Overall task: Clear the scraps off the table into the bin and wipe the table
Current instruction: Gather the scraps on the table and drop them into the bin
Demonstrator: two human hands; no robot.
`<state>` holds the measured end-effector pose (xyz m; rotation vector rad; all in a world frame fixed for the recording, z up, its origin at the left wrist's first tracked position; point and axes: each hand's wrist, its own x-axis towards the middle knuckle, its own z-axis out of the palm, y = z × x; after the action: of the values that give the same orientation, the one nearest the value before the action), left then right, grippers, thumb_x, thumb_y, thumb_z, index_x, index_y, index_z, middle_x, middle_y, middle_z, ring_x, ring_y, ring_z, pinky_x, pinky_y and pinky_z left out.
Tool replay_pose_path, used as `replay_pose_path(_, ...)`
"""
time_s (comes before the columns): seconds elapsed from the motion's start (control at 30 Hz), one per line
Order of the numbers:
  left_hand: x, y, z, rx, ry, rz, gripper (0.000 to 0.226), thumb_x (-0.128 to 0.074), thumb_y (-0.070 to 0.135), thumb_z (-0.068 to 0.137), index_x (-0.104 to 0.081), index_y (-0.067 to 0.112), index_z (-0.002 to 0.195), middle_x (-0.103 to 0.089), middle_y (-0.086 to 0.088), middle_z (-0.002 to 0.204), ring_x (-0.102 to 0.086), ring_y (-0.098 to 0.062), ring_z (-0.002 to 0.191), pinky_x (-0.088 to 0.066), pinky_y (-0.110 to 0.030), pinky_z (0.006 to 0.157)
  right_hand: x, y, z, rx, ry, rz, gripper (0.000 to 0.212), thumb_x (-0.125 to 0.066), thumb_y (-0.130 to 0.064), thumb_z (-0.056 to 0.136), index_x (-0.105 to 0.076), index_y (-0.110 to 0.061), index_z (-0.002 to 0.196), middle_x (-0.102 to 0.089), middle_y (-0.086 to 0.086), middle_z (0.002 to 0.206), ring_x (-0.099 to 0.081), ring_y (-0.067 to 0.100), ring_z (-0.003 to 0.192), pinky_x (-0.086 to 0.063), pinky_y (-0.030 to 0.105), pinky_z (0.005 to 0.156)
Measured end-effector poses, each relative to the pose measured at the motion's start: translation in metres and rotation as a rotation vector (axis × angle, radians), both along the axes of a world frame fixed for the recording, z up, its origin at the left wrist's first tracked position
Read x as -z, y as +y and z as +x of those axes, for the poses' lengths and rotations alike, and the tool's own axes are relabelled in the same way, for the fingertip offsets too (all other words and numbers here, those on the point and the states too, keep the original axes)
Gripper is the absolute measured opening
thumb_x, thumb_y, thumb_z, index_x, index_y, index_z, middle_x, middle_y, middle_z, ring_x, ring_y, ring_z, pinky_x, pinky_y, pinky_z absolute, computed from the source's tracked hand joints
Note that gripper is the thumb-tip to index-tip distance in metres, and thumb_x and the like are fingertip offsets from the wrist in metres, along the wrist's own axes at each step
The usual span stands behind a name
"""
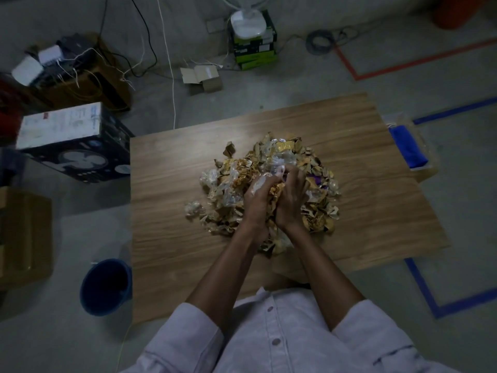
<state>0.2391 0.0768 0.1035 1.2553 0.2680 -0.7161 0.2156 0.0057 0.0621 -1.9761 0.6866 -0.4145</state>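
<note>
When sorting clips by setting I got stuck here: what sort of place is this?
Likely a storeroom or workshop, not a home: bare concrete floor marked with tape, cartons and loose cables lying around the table of scraps.

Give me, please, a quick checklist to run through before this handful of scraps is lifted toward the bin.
1. Left hand grips the scraps: ok, fingers curled into them.
2. Right hand grips the scraps: ok, fingers curled in beside the left.
3. Bin ready: ok, upright and open on the floor off the left edge of the table.
4. All scraps in the grasp: not ok, most lie outside both hands, and a stray crumpled piece sits apart on the left.
5. Room in the bin: cannot tell, its inside is dark.
6. Blue cloth for wiping: ok, it lies off the table's right edge.
</note>
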Motion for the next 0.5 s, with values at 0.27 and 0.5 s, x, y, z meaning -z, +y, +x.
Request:
replay_pose_path(0.27,0.009,-0.017,0.003,-0.342,-0.030,0.194,0.017,-0.076,0.019,0.089,-0.074,0.010,0.075,-0.071,-0.004,0.073,-0.063,-0.015,0.064,-0.048,-0.031,0.062,0.002,0.009,0.003,-0.023,-0.116,0.077,0.052,-0.030,-0.041,0.098,-0.069,-0.012,0.120,-0.066,0.007,0.120,-0.057,0.017,0.111,-0.044,0.029,0.085)
replay_pose_path(0.5,0.011,-0.031,0.032,-0.542,0.124,0.233,0.030,-0.073,0.019,0.091,-0.067,0.012,0.062,-0.065,0.000,0.061,-0.060,-0.019,0.060,-0.048,-0.033,0.061,-0.010,0.010,0.013,0.057,-0.115,0.485,0.022,-0.046,-0.019,0.106,-0.068,-0.021,0.105,-0.068,-0.014,0.094,-0.062,-0.012,0.079,-0.046,0.020,0.072)
